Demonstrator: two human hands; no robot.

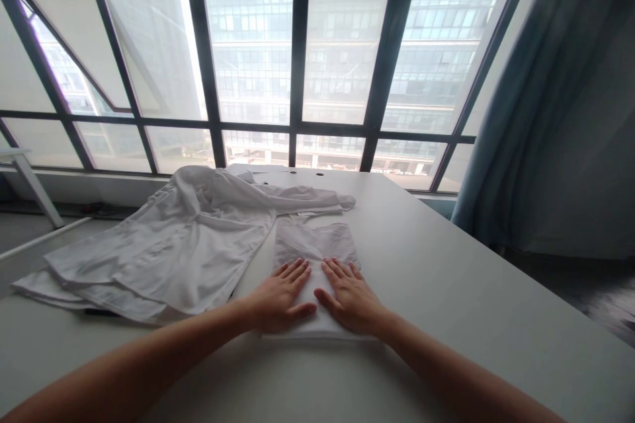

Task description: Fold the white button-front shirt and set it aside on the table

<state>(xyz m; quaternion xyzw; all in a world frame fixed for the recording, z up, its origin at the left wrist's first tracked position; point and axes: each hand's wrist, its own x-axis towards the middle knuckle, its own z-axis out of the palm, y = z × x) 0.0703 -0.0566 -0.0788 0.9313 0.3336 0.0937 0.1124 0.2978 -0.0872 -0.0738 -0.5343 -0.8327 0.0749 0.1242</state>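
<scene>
A folded white garment (pixel 317 241) lies flat on the white table (pixel 426 264) in front of me. My left hand (pixel 285 297) rests palm down on its left part, fingers stretched out and pointing away from me. On the right part lies my right hand (pixel 350 297), also flat with its fingers spread. The two thumbs point at each other with a small gap between them. Just to the left, a larger white garment (pixel 193 251) is spread out and wrinkled, one sleeve (pixel 312 198) reaching behind the folded one.
Tall windows (pixel 248 53) with dark frames stand beyond the table. A blue-grey curtain (pixel 526 112) hangs at the right, past the table's slanting edge. A dark object (pixel 102 312) pokes out from under the larger garment. At far left stands a white metal leg (pixel 37 188).
</scene>
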